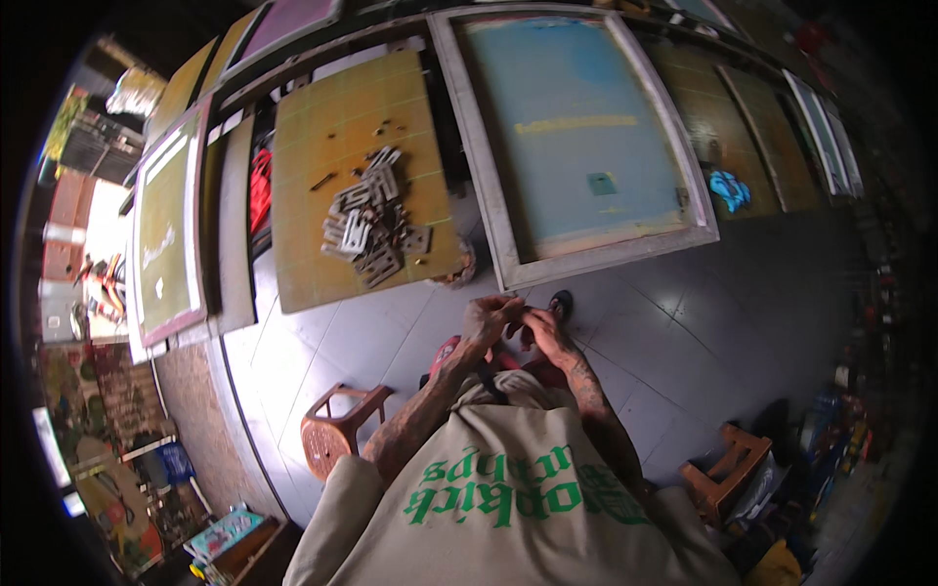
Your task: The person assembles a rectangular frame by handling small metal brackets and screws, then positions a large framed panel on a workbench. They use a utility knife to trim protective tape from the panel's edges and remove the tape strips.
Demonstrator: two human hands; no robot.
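My left hand [489,318] and my right hand [543,328] meet in front of my waist, just off the near edge of a wood-framed printing screen [606,251]. The fingers of both are bent and pressed together at the tips. Whatever lies between them is too small to make out. Left of the screen, a yellowish board [313,107] bears a heap of slotted grey metal pieces [357,230]. A few small loose parts [383,127] lie behind the heap on the same board.
A brown plastic stool [330,439] stands on the tiled floor [635,313] by my left arm, another brown stool [733,459] at the lower right. Another framed screen [171,230] is at the left. A crumpled blue cloth [729,190] lies on a board to the right.
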